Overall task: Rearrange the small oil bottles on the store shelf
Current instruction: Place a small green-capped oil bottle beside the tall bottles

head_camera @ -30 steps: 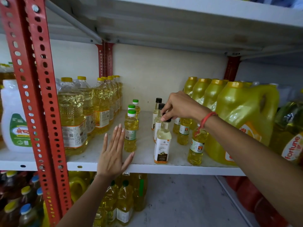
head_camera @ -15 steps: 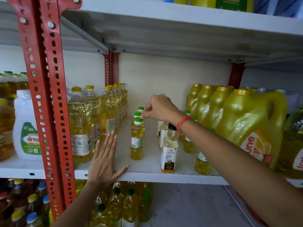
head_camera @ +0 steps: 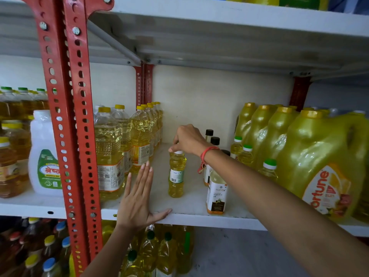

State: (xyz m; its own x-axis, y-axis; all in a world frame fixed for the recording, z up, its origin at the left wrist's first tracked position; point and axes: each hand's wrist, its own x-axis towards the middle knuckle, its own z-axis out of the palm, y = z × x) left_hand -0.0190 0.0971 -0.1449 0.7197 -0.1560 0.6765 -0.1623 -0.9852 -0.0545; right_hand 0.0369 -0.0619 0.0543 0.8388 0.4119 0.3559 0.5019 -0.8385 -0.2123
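Note:
A small yellow oil bottle (head_camera: 176, 174) stands upright near the middle of the white shelf (head_camera: 191, 204). My right hand (head_camera: 188, 139) is closed over its cap from above. Whether more small bottles stand behind it is hidden by my hand. My left hand (head_camera: 137, 198) rests flat and open on the shelf's front edge, just left of that bottle. To the right stand black-capped white-label bottles (head_camera: 216, 194) and small green-capped oil bottles (head_camera: 268, 169).
Big clear oil bottles (head_camera: 108, 150) line the shelf's left side beside a red slotted upright (head_camera: 73, 136). Large yellow jugs (head_camera: 323, 166) fill the right. A white jug (head_camera: 45, 154) stands in the left bay. More bottles sit on the shelf below.
My right hand moved left from the black-capped bottle to the green-capped small bottles and now grips the front one's cap. The camera came closer. My left hand stayed put.

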